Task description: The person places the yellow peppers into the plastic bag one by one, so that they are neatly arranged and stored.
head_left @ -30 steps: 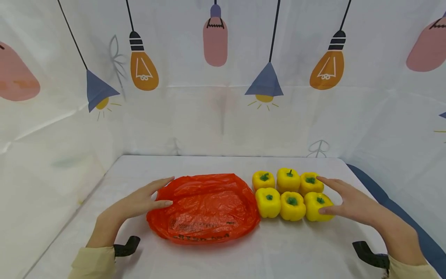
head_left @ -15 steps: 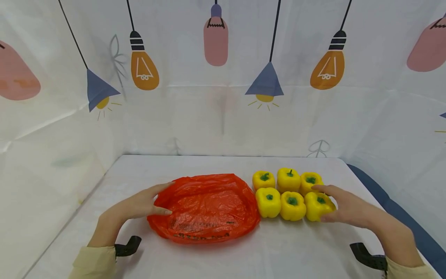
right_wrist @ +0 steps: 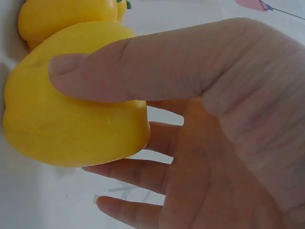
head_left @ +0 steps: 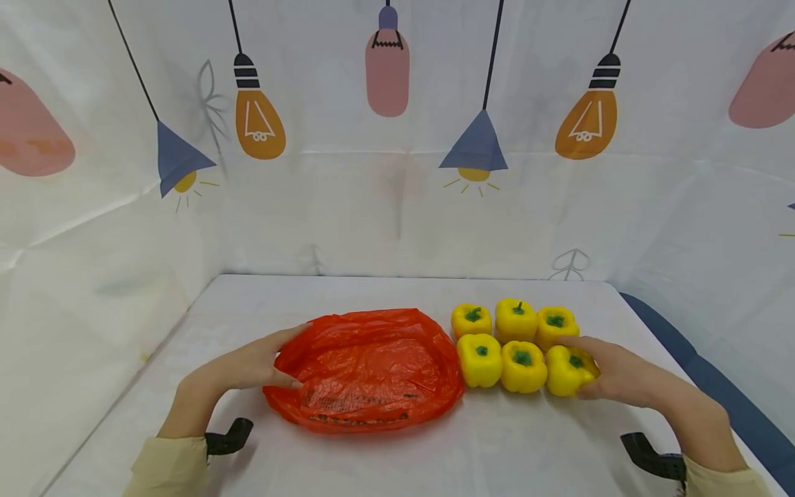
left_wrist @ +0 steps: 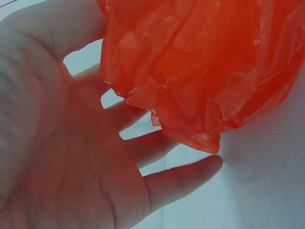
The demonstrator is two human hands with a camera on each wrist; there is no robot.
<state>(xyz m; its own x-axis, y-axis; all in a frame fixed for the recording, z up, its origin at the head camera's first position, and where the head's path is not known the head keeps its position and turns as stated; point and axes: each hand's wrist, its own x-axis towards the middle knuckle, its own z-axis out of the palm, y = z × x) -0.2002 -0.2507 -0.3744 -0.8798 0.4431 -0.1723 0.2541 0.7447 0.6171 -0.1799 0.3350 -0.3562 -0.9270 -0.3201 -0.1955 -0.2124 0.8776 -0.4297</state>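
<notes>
At lower right, the right hand clamps its fingers round a yellow pepper — best squeezed evenly — while the left hand holds fingers apart at the red bag.

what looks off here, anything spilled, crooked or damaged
Nothing stands out. The six yellow bell peppers sit in two tidy rows of three, right of the red plastic bag, whose wrinkles look ordinary for thin plastic. The right hand grips the front-right pepper; no spill or damage shows.
</notes>
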